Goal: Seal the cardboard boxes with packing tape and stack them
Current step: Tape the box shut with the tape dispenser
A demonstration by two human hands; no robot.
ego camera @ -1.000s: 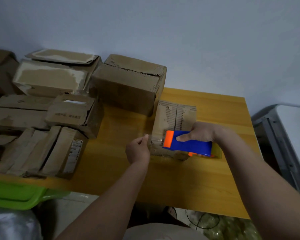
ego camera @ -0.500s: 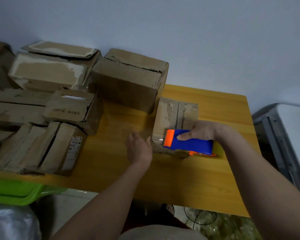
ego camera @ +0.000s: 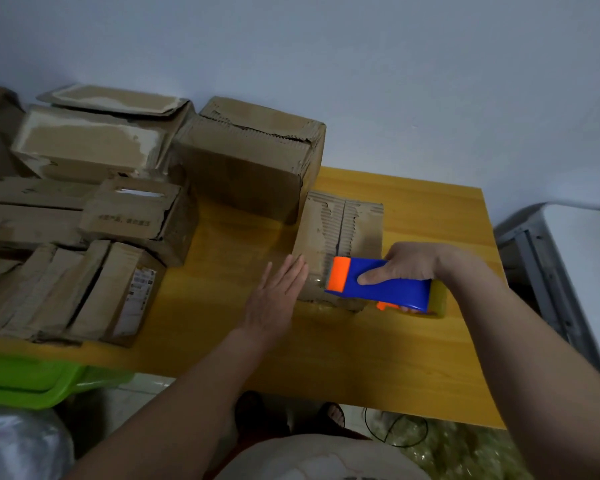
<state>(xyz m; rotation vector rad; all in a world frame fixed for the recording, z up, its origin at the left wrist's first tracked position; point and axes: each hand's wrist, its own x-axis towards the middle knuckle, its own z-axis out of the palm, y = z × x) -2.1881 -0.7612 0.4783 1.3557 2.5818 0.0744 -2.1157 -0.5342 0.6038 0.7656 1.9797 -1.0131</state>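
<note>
Gripping the blue-and-orange tape dispenser [ego camera: 378, 284], the right hand [ego camera: 409, 263] is held over the small cardboard box [ego camera: 340, 237] on the yellow table [ego camera: 413, 341]. The left hand [ego camera: 274, 299] is laid flat, fingers straight, against the box's left side.

bare table [ego camera: 413, 358] near and right, piled boxes [ego camera: 94, 216] blocking left, rear

No text can be read for certain. A small cardboard box [ego camera: 132, 216] on the left of the table bears a line of dark printed characters on its near face, too blurred to make out. Nearer, another box carries a white shipping label [ego camera: 136, 292] with illegible print.
</note>
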